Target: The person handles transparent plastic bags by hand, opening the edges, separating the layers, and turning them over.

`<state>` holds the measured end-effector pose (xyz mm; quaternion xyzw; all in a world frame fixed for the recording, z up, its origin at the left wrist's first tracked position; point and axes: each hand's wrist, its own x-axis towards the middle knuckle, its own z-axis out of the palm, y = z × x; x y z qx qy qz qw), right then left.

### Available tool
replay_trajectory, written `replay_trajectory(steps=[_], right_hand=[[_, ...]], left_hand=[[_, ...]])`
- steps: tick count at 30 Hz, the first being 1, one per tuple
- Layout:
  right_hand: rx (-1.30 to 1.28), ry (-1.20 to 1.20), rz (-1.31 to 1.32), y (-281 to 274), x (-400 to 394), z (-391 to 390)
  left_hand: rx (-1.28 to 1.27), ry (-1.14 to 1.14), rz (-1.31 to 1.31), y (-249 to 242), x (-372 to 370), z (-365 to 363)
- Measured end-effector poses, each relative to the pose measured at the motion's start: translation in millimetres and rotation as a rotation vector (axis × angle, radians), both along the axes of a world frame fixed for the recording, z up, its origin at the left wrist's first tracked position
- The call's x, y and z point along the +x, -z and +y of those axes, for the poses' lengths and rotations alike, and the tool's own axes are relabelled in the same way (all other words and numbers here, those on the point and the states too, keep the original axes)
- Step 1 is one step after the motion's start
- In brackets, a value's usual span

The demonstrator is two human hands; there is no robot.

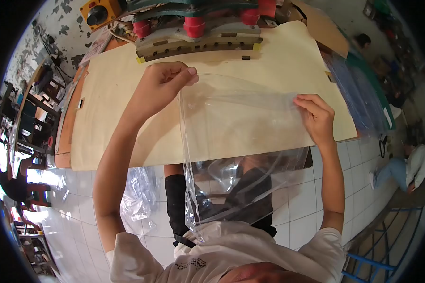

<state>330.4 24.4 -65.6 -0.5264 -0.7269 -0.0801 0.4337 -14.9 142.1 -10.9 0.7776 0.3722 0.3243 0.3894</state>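
A clear plastic sheet (245, 120) hangs between my two hands, over the front of the table and down toward my lap. My left hand (171, 82) pinches its upper left corner between thumb and fingers. At the upper right corner, my right hand (316, 115) has its fingertips closed on the plastic. Beneath lies a table covered in cream-coloured paper (108, 104). Behind my hands stands a machine (198, 45) with a long metal bar and red round parts.
Blue-tinted plastic sheets (356, 94) lie at the table's right side, near cardboard (323, 28). More clear plastic (138, 193) is on the floor at the left. A yellow switch box (99, 13) sits at the back left. Other people are seated at both sides.
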Motion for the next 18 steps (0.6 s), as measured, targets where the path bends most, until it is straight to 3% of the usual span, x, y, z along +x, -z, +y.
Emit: replay_trajectory(steps=[8, 12, 18], right_hand=[[0.021, 0.1, -0.02, 2, -4, 6], [0.073, 0.153, -0.017, 2, -5, 7], [0.014, 0.106, 0.059, 10, 2, 10]], left_hand=[[0.009, 0.037, 0.035, 4, -5, 9], [-0.124, 0.108, -0.069, 19, -7, 17], [-0.153, 0.125, -0.094, 19, -3, 9]])
